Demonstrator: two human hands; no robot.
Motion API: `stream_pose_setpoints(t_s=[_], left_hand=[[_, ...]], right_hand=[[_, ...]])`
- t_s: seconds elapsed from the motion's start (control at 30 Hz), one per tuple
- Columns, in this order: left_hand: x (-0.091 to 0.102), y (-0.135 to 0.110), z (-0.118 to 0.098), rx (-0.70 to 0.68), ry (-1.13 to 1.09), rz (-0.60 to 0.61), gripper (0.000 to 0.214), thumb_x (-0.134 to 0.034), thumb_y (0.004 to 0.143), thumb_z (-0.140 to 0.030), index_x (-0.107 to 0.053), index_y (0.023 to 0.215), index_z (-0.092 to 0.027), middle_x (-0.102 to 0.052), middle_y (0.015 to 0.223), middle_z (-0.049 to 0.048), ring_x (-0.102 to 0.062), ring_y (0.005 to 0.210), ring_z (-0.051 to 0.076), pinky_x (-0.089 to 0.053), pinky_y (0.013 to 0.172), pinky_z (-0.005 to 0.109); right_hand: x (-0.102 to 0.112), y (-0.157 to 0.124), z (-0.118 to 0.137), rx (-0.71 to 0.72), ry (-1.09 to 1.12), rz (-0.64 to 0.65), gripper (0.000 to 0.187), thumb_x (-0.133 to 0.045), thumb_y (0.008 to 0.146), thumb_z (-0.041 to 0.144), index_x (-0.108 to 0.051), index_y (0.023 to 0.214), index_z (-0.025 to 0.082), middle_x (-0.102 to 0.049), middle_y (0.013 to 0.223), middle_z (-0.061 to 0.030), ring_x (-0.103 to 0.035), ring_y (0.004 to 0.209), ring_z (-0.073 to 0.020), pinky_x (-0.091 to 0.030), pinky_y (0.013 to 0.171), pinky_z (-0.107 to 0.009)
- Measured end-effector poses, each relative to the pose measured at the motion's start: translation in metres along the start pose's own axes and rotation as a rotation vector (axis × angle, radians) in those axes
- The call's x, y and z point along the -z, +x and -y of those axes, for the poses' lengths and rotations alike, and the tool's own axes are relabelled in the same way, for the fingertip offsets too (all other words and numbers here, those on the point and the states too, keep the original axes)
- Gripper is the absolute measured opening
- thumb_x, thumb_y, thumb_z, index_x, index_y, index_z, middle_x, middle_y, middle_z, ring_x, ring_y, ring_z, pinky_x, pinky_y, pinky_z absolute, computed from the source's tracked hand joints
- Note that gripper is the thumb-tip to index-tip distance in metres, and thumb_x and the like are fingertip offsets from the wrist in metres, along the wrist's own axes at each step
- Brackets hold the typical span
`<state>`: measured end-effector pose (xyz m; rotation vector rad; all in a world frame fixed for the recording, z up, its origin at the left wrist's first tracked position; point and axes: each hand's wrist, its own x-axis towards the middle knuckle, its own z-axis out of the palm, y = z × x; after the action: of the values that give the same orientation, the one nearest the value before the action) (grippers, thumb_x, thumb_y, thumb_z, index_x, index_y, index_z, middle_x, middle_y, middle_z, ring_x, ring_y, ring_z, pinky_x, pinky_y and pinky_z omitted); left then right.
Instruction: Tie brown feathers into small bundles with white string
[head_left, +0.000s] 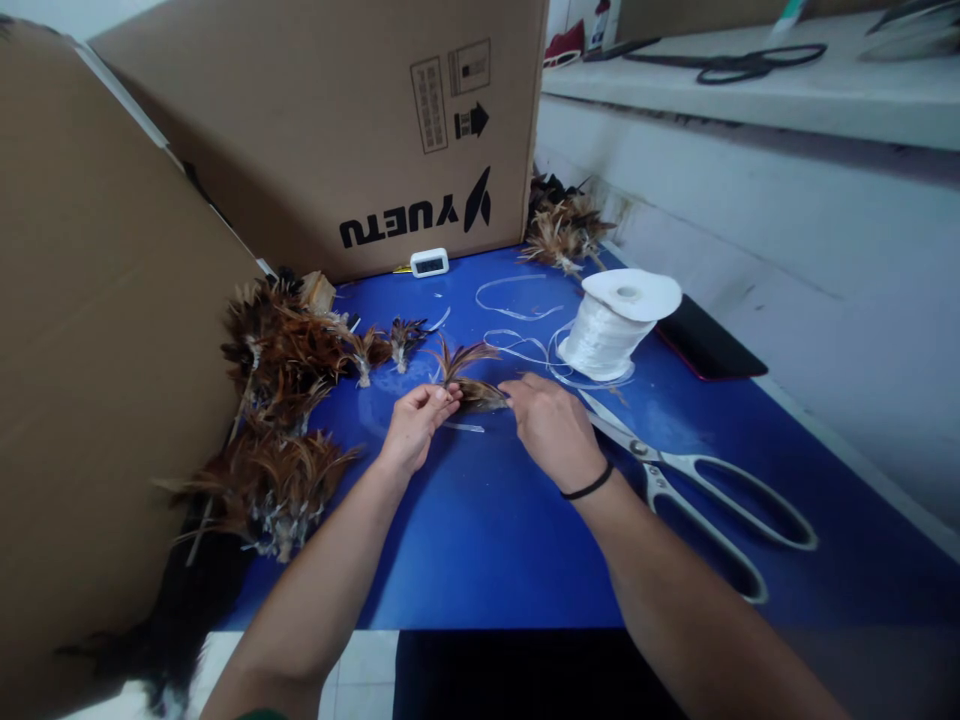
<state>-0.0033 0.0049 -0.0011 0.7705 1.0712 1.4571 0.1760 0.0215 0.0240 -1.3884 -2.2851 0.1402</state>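
A small bundle of brown feathers (466, 378) lies between both hands over the blue table (480, 540). My left hand (417, 420) pinches the bundle's left end with closed fingers. My right hand (551, 425), a black band on its wrist, is closed on the bundle's right end. Thin white string (517, 345) loops over the table just behind the hands and leads to a white spool (615, 325).
Large white-handled scissors (705, 490) lie right of my right hand. Feather piles sit at left (277, 420) and at the back (562, 228). Cardboard boxes (337, 120) wall the left and back. A dark phone (705, 342) lies by the spool, a small white timer (429, 262) by the box.
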Motion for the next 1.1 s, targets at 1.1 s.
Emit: stream_pose_setpoints(t_s=[1.1], left_hand=[[-0.01,-0.01,-0.008,0.02,-0.002,-0.024,0.029,-0.071,0.068,-0.039,-0.058,0.076,-0.014,-0.063,0.082,0.0022,-0.062,0.059,0.008,-0.053,0.054,0.02]], right_hand=[[0.003,0.011,0.003,-0.498,1.33,-0.043,0.02,-0.07,0.064,0.026,-0.063,0.078,0.014,-0.058,0.058,0.0026,-0.048,0.048,-0.0074,-0.037,0.045,-0.022]])
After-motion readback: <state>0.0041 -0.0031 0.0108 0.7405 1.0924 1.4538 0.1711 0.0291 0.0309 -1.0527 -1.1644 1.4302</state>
